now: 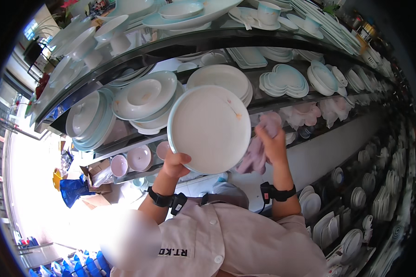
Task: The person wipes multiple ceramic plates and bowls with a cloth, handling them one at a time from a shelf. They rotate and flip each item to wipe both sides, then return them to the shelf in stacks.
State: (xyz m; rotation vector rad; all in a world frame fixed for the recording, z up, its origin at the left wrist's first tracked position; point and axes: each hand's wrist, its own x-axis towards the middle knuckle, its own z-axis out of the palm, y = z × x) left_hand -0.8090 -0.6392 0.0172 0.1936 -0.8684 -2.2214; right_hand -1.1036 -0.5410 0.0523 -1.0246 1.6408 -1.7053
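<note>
A round white ceramic plate (208,130) with a pale blue rim and a small flower print is held up, its face towards the camera. My left hand (175,164) grips its lower left edge, thumb on the face. To the right of the plate, my right hand (272,140) clutches a crumpled pinkish-purple cloth (254,155), which hangs beside the plate's lower right edge; whether it touches the plate cannot be told. Behind the held plate, a stack of round plates (218,78) lies on the shelf.
Stacked plates with a small bowl (144,91) and heart-shaped dishes (286,79) share the dark-edged shelf (124,145). Pink bowls (139,157) stand lower down. Above, the glass shelf's dark edge (208,39) crosses the view. More crockery (352,242) fills a rack at the lower right.
</note>
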